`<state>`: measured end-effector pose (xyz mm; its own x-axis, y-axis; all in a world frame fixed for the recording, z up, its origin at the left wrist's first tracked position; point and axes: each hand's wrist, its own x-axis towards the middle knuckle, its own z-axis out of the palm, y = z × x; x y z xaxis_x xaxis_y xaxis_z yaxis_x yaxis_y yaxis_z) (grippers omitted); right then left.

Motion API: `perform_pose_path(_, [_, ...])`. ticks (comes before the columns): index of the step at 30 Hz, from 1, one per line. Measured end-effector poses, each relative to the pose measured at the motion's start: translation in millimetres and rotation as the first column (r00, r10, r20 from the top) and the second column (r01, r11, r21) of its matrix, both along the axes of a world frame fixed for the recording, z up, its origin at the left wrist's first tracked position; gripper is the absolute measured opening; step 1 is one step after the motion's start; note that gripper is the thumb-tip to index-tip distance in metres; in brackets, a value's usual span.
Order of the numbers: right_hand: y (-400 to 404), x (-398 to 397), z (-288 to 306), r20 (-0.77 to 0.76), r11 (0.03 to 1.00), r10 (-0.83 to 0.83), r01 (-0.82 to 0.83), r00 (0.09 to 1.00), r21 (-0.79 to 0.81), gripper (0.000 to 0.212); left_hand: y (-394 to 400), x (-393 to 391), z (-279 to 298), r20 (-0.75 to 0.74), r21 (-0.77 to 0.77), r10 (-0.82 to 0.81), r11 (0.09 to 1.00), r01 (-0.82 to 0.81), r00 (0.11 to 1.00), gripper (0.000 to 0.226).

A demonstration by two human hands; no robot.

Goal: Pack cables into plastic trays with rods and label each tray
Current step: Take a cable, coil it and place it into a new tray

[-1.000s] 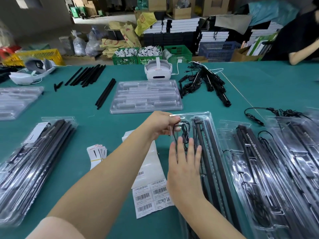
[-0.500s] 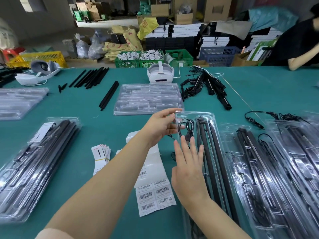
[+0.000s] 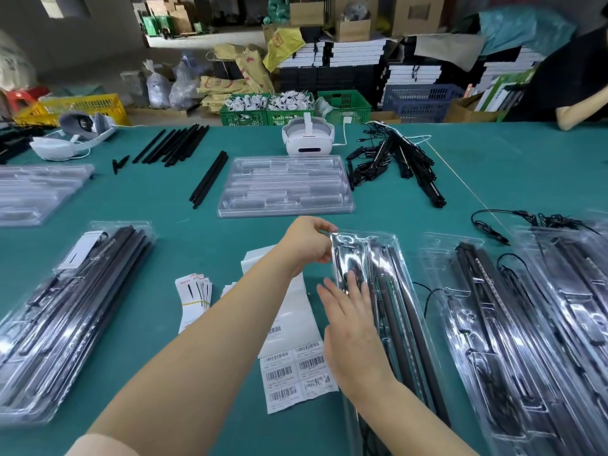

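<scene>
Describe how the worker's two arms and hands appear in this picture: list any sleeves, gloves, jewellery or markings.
Both forearms are bare up to the frame edge, with no sleeve visible. The left hand and the right hand wear no gloves. No ring, watch, bracelet or wristband shows on either wrist or on the visible fingers, and no markings can be seen. Fingernails look short and unpainted.

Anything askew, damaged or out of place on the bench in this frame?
One loose black cable lies on the green table beyond the packed trays, not in any tray. The left hand pinches the centre tray; nothing looks damaged.
</scene>
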<state>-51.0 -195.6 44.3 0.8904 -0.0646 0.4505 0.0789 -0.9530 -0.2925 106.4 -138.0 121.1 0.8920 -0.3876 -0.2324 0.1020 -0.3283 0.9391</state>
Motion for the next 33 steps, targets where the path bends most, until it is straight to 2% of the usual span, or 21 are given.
perform_pose_path(4, [3, -4, -10, -0.074, 1.000, 0.010, -0.011, 0.997, -0.007, 0.075, 0, 2, -16, -0.118, 0.060, -0.026, 0.998, 0.033, 0.993, 0.026])
perform_pose_path(8, [2, -3, -15, -0.104, 0.999, 0.029, -0.025, 0.994, 0.035, 0.073, 5, -1, -34, -0.141, 0.064, -0.042, 0.997, 0.051, 0.989, 0.025])
perform_pose_path(12, [1, -2, -23, -0.181, 0.996, 0.082, -0.074, 0.980, 0.051, 0.069, 2, -1, -46, -0.189, 0.125, 0.022, 0.992, 0.002, 0.982, 0.035])
perform_pose_path(17, [-3, -2, -21, -0.289, 0.992, 0.117, -0.101, 0.950, 0.069, 0.071, -3, 0, -55, -0.365, 0.052, 0.067, 0.997, -0.052, 0.929, 0.015])
perform_pose_path(20, [-3, -2, -19, -0.329, 0.993, 0.121, -0.115, 0.936, 0.039, 0.071, -1, 2, -62, -0.404, 0.014, 0.058, 0.998, -0.058, 0.913, 0.019])
perform_pose_path(25, [-3, -2, -19, -0.294, 0.991, 0.127, -0.106, 0.947, 0.088, 0.070, -11, 1, -66, -0.344, 0.073, 0.094, 0.995, -0.073, 0.934, 0.018])
perform_pose_path(28, [-1, -4, -20, -0.268, 0.982, 0.085, -0.036, 0.960, 0.184, 0.074, -14, 0, -70, -0.271, 0.080, 0.062, 0.996, -0.042, 0.961, 0.017])
perform_pose_path(33, [-1, -5, -24, -0.334, 0.972, 0.024, 0.056, 0.942, 0.229, 0.075, -13, 2, -72, -0.227, 0.073, 0.061, 0.996, -0.045, 0.972, 0.018])
